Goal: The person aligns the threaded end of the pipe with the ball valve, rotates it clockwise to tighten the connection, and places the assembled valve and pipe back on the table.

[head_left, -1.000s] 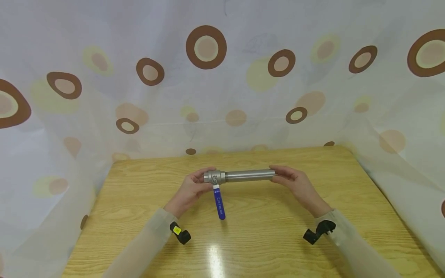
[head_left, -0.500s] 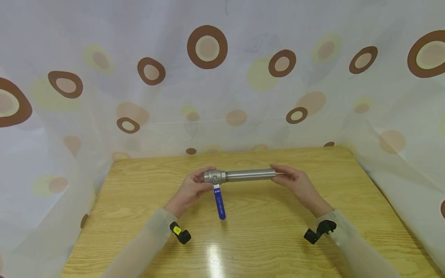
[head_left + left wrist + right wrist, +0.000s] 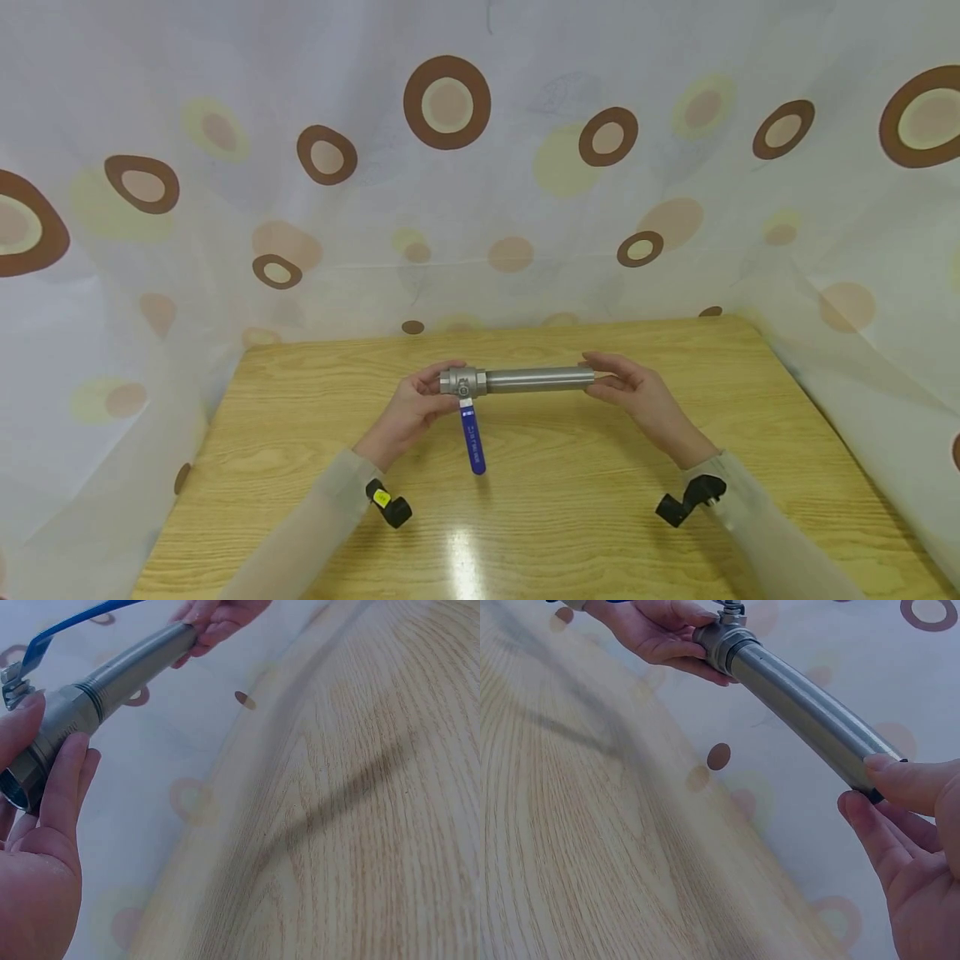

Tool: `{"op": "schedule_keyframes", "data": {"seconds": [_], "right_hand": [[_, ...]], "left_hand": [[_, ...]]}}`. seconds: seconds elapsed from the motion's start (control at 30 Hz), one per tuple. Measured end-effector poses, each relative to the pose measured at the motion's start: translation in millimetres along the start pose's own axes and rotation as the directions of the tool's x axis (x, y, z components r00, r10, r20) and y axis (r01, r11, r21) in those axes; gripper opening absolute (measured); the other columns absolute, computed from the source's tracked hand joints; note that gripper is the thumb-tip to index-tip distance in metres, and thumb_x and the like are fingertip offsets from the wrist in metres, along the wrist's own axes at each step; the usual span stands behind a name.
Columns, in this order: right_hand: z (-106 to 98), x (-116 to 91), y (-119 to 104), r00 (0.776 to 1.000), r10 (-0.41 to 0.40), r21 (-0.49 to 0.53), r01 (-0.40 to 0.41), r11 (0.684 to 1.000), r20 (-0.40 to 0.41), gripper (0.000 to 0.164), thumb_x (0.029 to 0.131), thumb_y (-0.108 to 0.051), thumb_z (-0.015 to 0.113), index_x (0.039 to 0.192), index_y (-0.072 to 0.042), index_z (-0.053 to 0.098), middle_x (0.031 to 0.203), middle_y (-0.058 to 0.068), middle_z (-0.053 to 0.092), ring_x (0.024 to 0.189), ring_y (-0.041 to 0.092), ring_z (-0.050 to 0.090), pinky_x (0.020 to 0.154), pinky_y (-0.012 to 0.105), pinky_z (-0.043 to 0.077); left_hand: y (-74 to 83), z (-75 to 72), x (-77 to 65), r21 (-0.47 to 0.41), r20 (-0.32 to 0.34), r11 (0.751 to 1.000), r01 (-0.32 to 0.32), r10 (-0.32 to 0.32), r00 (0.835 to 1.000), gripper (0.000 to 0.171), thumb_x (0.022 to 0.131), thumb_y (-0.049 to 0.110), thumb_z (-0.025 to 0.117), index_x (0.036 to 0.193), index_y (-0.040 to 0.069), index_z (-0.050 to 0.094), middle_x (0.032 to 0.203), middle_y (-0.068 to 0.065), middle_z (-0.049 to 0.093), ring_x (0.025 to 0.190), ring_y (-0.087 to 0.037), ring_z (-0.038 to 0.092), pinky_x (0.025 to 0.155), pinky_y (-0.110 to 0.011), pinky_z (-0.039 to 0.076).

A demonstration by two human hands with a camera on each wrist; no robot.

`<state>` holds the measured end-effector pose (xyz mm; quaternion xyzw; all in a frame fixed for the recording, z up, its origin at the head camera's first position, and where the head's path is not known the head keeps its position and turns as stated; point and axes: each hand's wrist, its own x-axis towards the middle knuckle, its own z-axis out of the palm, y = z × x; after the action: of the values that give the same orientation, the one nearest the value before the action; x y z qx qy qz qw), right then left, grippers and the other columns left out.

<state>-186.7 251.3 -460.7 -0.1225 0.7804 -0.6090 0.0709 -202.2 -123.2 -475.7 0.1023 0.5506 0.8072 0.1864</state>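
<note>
A steel ball valve (image 3: 463, 382) with a blue lever handle (image 3: 472, 437) is joined to a steel pipe (image 3: 538, 379), and both hang level above the table. My left hand (image 3: 408, 412) grips the valve body, thumb on the near side and fingers behind; the valve's open hex end shows in the left wrist view. At the pipe's far right end, my right hand (image 3: 637, 398) pinches the rim between thumb and fingertips. Threads (image 3: 91, 696) show where the pipe enters the valve. The lever points toward the person, slightly right.
Beneath the hands spreads a wood-grain table (image 3: 540, 517). A white curtain (image 3: 510, 192) with brown and yellow circles stands behind it and along both sides. Black camera mounts sit on both wrists over pale sleeves (image 3: 315, 517). The pipe's shadow (image 3: 337, 799) falls on the table.
The right hand's fingers shift slightly at the pipe's end. The left hand, the valve and its lever stay almost in place.
</note>
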Motion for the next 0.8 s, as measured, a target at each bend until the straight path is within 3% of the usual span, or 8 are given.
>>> {"op": "schedule_keyframes", "data": {"seconds": [0.27, 0.5, 0.57, 0.7, 0.8], "right_hand": [[1.3, -0.2, -1.3, 1.0, 0.012, -0.017, -0.012, 1.0, -0.021, 0.051, 0.102, -0.024, 0.068, 0.146, 0.0, 0.056, 0.138, 0.013, 0.063, 0.113, 0.006, 0.067, 0.1, 0.029, 0.055], [0.4, 0.2, 0.0, 1.0, -0.012, -0.007, 0.012, 1.0, -0.01, 0.052, 0.101, -0.02, 0.069, 0.148, -0.002, 0.055, 0.137, 0.017, 0.063, 0.112, 0.006, 0.068, 0.096, 0.021, 0.054], [0.4, 0.4, 0.2, 1.0, -0.012, -0.006, 0.012, 1.0, -0.011, 0.05, 0.101, -0.02, 0.069, 0.146, -0.002, 0.056, 0.134, 0.015, 0.065, 0.111, 0.007, 0.069, 0.097, 0.025, 0.055], [0.2, -0.1, -0.7, 1.0, 0.013, -0.025, -0.013, 1.0, -0.017, 0.052, 0.102, -0.026, 0.068, 0.147, -0.003, 0.056, 0.14, 0.013, 0.062, 0.114, 0.005, 0.066, 0.1, 0.027, 0.055], [-0.1, -0.2, -1.4, 1.0, 0.02, -0.029, -0.02, 0.999, -0.015, 0.055, 0.102, -0.027, 0.068, 0.15, -0.004, 0.054, 0.148, 0.017, 0.056, 0.116, 0.002, 0.064, 0.099, 0.021, 0.053]], "left_hand": [[-0.7, 0.1, 0.9, -0.008, -0.002, 1.0, -0.002, 0.002, 1.0, 0.058, 0.089, -0.018, 0.059, 0.117, 0.03, 0.076, 0.132, -0.005, 0.061, 0.116, -0.021, 0.059, 0.092, -0.026, 0.058], [-0.6, 0.4, 1.2, -0.009, -0.004, 1.0, 0.002, -0.002, 1.0, 0.057, 0.089, -0.017, 0.059, 0.117, 0.03, 0.076, 0.132, -0.006, 0.06, 0.116, -0.02, 0.059, 0.093, -0.027, 0.058], [-0.6, -0.1, 1.3, -0.01, -0.006, 1.0, 0.005, -0.005, 1.0, 0.058, 0.089, -0.017, 0.059, 0.116, 0.03, 0.076, 0.132, -0.006, 0.06, 0.116, -0.02, 0.059, 0.093, -0.027, 0.058], [-0.8, -1.2, 1.2, -0.008, 0.0, 1.0, 0.003, -0.003, 1.0, 0.058, 0.089, -0.017, 0.059, 0.117, 0.03, 0.076, 0.132, -0.005, 0.06, 0.116, -0.021, 0.059, 0.093, -0.027, 0.058], [-0.8, -1.1, 1.6, -0.004, -0.004, 1.0, 0.004, -0.004, 1.0, 0.058, 0.089, -0.017, 0.059, 0.116, 0.031, 0.076, 0.133, -0.005, 0.06, 0.117, -0.021, 0.058, 0.094, -0.027, 0.058]]}}
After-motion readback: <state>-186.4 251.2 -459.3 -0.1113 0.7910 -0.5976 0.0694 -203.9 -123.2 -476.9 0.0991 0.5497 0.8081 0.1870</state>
